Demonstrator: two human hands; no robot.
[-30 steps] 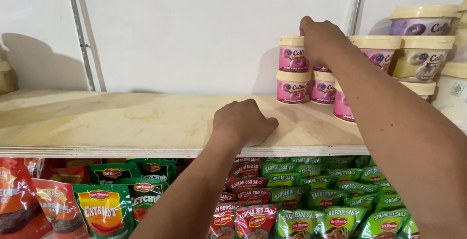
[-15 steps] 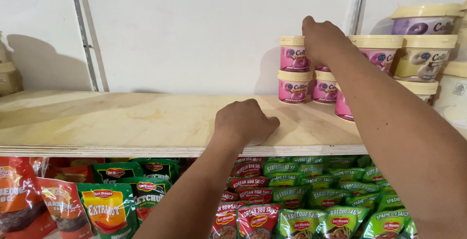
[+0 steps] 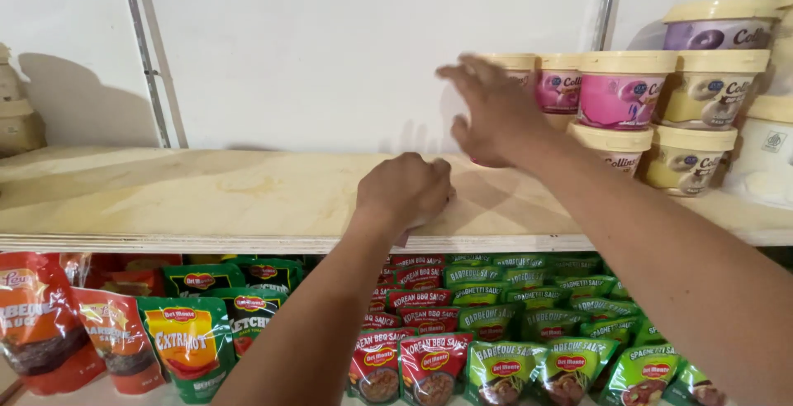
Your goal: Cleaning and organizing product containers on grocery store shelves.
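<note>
My left hand [image 3: 409,191] is closed in a fist and rests on the front part of a light wooden shelf [image 3: 206,199]. My right hand [image 3: 487,109] hovers above the shelf with its fingers spread and holds nothing; it is blurred. It is just left of, and partly in front of, a stack of small pink tubs [image 3: 619,96] with cream lids. One pink tub [image 3: 557,88] shows right behind its fingers.
More cream-lidded tubs, yellow [image 3: 710,96] and purple [image 3: 714,30], are stacked at the shelf's right end. Below the shelf stand rows of red and green sauce pouches [image 3: 496,323] and orange ones [image 3: 41,323]. A white wall with metal rails [image 3: 149,51] backs the shelf.
My right hand has come off the top of the pink tub stack and moved left and down with fingers spread. The left fist has stayed on the shelf.
</note>
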